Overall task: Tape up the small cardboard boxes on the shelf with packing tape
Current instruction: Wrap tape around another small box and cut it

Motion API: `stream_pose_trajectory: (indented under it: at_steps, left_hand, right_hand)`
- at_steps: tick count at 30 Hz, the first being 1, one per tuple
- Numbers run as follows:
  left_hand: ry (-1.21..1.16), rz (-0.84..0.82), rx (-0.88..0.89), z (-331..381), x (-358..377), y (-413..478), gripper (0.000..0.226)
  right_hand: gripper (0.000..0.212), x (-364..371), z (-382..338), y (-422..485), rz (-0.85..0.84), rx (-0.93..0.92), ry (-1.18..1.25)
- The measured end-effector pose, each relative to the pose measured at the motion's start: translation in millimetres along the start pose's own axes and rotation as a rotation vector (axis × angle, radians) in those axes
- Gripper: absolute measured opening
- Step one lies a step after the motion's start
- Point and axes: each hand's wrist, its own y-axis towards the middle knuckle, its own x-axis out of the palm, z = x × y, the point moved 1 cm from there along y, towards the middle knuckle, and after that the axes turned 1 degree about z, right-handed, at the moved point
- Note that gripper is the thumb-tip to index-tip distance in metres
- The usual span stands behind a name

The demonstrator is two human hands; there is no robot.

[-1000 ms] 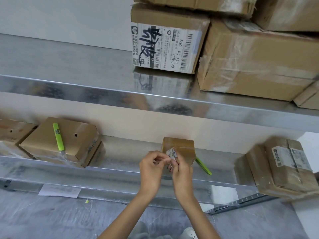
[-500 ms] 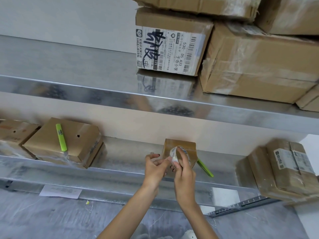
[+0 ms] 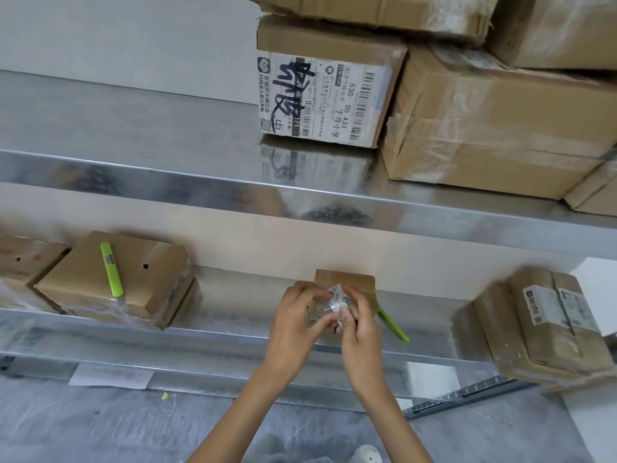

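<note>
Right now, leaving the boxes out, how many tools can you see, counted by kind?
Green cutters: 2
Tape roll: 1, held between the left hand and the right hand
Total: 3

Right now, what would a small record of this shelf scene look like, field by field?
Left hand: pinches the tape roll
Right hand: holds the same roll
Small box: on the lower shelf, just behind the hands
Left cutter: green, lies on the left box
Right cutter: green, on the lower shelf, right of the hands
Upper shelf: labelled box beside bigger boxes
</note>
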Motion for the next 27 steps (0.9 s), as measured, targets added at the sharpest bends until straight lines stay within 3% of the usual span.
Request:
stream_pose_trajectory:
  at_steps: [4, 7, 9, 18, 24, 27]
  left_hand:
    - [0.028, 0.049, 0.032, 1.6, -2.9, 4.9, 0.007]
    - [0.073, 0.066, 0.023, 3.0, -3.9, 10.7, 0.012]
    - [0.046, 0.062, -0.026, 2.4, -2.2, 14.2, 0.004]
    - [-0.536, -0.063, -0.537, 8.2, 11.1, 11.5, 0.009]
    - [-0.849, 0.039, -0.634, 12.7, 15.6, 12.8, 0.022]
    - [-0.972, 0.045, -0.72, 15.4, 19.1, 13.3, 0.028]
  right_hand:
    - [0.034, -0.2, -0.8, 0.1, 0.009, 0.001, 0.036]
    - [0.035, 0.4, -1.1, -1.1, 0.002, 0.0, 0.011]
    - [0.032, -0.4, -0.2, -2.2, -0.009, -0.012, -0.019]
    - [0.005, -14.9, 1.4, 12.3, 0.107, 0.065, 0.025]
    - [0.048, -9.6, 7.9, 26.1, 0.149, 0.078, -0.061]
    - [0.057, -10.7, 9.0, 29.6, 0.157, 0.027, -0.159]
